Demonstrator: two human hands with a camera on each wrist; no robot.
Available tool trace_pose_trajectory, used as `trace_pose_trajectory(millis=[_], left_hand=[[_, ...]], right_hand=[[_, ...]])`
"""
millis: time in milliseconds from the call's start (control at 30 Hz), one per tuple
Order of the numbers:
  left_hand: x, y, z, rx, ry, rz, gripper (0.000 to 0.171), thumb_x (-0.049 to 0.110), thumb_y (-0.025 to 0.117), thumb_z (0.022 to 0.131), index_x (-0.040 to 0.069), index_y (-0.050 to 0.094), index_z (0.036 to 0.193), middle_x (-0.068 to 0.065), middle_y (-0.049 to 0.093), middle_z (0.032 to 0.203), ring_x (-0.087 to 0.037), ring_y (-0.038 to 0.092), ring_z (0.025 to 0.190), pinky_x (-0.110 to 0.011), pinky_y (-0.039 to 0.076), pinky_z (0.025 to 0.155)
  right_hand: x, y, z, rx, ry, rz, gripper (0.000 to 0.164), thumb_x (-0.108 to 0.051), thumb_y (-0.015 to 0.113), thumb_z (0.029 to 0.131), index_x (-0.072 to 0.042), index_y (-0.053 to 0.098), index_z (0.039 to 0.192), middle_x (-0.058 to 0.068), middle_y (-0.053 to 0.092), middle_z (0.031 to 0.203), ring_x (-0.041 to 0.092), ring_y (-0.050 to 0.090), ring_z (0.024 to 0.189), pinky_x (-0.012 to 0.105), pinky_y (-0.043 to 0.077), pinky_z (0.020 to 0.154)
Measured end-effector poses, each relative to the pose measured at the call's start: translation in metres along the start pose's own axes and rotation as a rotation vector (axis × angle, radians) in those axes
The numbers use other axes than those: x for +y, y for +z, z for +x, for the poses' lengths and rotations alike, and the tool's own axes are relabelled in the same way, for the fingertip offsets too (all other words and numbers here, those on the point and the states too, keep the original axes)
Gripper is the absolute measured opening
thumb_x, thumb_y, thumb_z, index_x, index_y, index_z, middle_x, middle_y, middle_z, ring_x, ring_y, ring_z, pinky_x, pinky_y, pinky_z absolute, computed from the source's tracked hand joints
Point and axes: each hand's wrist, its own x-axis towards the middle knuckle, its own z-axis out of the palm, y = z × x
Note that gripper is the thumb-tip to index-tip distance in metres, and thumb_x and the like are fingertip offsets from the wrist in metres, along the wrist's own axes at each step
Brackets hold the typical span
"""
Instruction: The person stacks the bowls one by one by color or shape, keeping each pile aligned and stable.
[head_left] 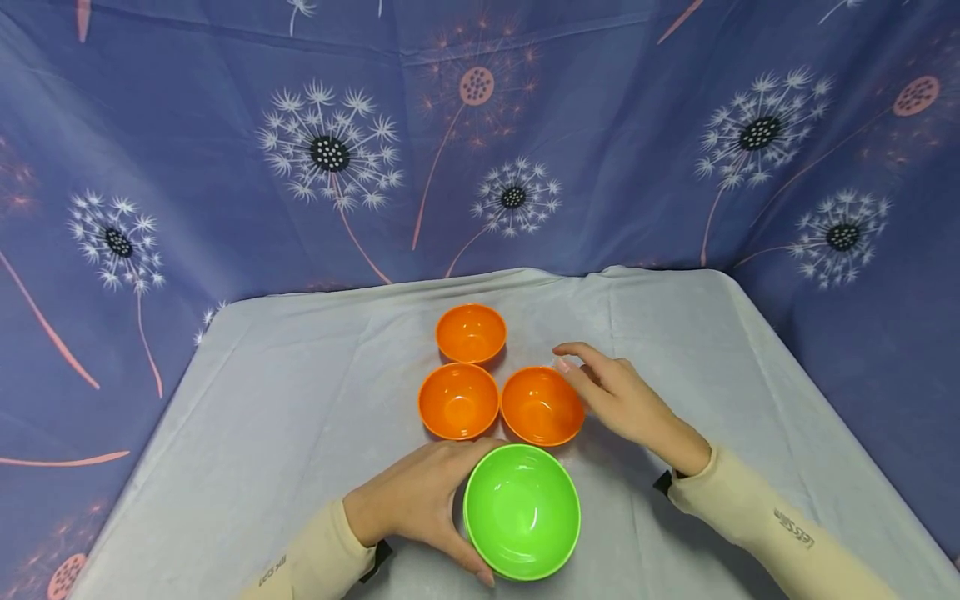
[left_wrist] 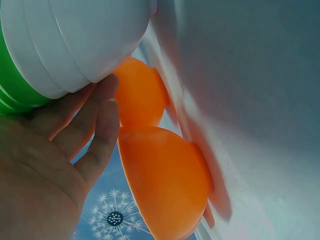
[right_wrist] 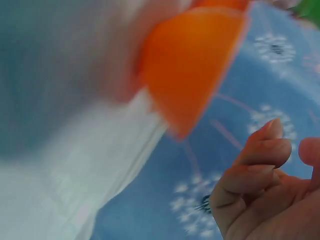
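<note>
My left hand [head_left: 429, 493] grips a nested stack of bowls from its left side, thumb near and fingers far. The green bowl [head_left: 522, 512] is on top; white bowls [left_wrist: 85, 45] show beneath it in the left wrist view. Just beyond the stack are three orange bowls: one at the front left [head_left: 459, 402], one at the front right [head_left: 542, 407] and one farther back [head_left: 471, 333]. By the front right orange bowl hovers my right hand [head_left: 626, 400], its fingers loosely bent and nothing held. The right wrist view is blurred around the orange bowl [right_wrist: 192, 60].
A pale grey cloth [head_left: 300, 400] covers the table. Behind it and along both sides hangs a blue curtain [head_left: 600, 167] with dandelion prints.
</note>
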Motion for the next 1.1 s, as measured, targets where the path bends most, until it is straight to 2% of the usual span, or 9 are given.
trace_pose_trajectory(millis=[133,267,367,467,567,700,933,1100], left_hand=[[-0.001,0.001,0.000,-0.005,0.011,0.003,0.108,0.064,0.083,0.053,0.021,0.038,0.141,0.014,0.050,0.128,0.000,0.046,0.113,-0.023,0.041,0.097],[-0.002,0.002,0.000,-0.010,0.008,0.007,0.107,0.066,0.082,0.053,0.022,0.038,0.141,0.016,0.049,0.128,0.001,0.046,0.114,-0.023,0.040,0.097],[-0.003,0.003,0.001,-0.010,0.003,0.011,0.108,0.066,0.082,0.053,0.023,0.037,0.141,0.017,0.049,0.127,0.002,0.046,0.113,-0.022,0.040,0.097],[-0.002,0.002,0.001,-0.006,0.008,0.005,0.108,0.065,0.082,0.052,0.023,0.037,0.141,0.016,0.049,0.128,0.001,0.046,0.113,-0.022,0.040,0.097],[-0.002,0.002,0.001,0.000,0.013,0.005,0.109,0.065,0.083,0.052,0.022,0.038,0.141,0.015,0.050,0.128,0.001,0.046,0.114,-0.023,0.040,0.098],[-0.003,0.003,0.000,-0.001,0.007,0.012,0.109,0.066,0.082,0.052,0.022,0.037,0.141,0.016,0.049,0.129,0.001,0.046,0.114,-0.022,0.040,0.097],[-0.005,0.004,-0.001,-0.003,-0.009,0.019,0.109,0.068,0.081,0.052,0.025,0.036,0.141,0.018,0.048,0.129,0.002,0.045,0.113,-0.022,0.041,0.097],[-0.004,0.004,-0.001,-0.002,-0.002,0.019,0.109,0.067,0.081,0.052,0.024,0.037,0.141,0.017,0.048,0.129,0.001,0.046,0.113,-0.022,0.041,0.097]], right_hand=[[0.025,0.000,0.010,0.021,0.027,-0.167,0.041,-0.052,0.039,0.100,-0.025,0.055,0.127,-0.003,0.045,0.054,0.013,0.041,0.043,0.028,0.036,0.039],[0.045,0.003,0.015,0.012,0.043,-0.226,0.044,-0.051,0.039,0.100,-0.020,0.058,0.125,-0.003,0.041,0.055,0.013,0.040,0.043,0.028,0.034,0.040],[0.054,0.007,0.016,-0.029,0.054,-0.170,0.044,-0.048,0.039,0.102,-0.016,0.059,0.123,-0.003,0.044,0.058,0.014,0.044,0.050,0.030,0.039,0.046],[0.056,0.012,0.016,-0.089,0.099,-0.059,0.042,-0.047,0.039,0.102,-0.016,0.060,0.122,-0.001,0.051,0.064,0.017,0.050,0.058,0.032,0.044,0.054],[0.058,0.017,0.017,-0.137,0.174,0.059,0.041,-0.050,0.039,0.101,-0.021,0.060,0.120,0.003,0.055,0.071,0.019,0.051,0.055,0.034,0.046,0.051],[0.059,0.023,0.018,-0.186,0.252,0.173,0.039,-0.053,0.040,0.099,-0.026,0.060,0.119,0.008,0.052,0.071,0.020,0.045,0.043,0.030,0.042,0.040],[0.057,0.028,0.018,-0.222,0.269,0.207,0.039,-0.049,0.043,0.100,-0.023,0.058,0.124,0.008,0.058,0.086,0.018,0.045,0.043,0.028,0.041,0.041],[0.056,0.028,0.017,-0.253,0.244,0.210,0.033,-0.044,0.043,0.102,-0.023,0.058,0.123,0.009,0.057,0.077,0.018,0.045,0.042,0.028,0.043,0.041]])
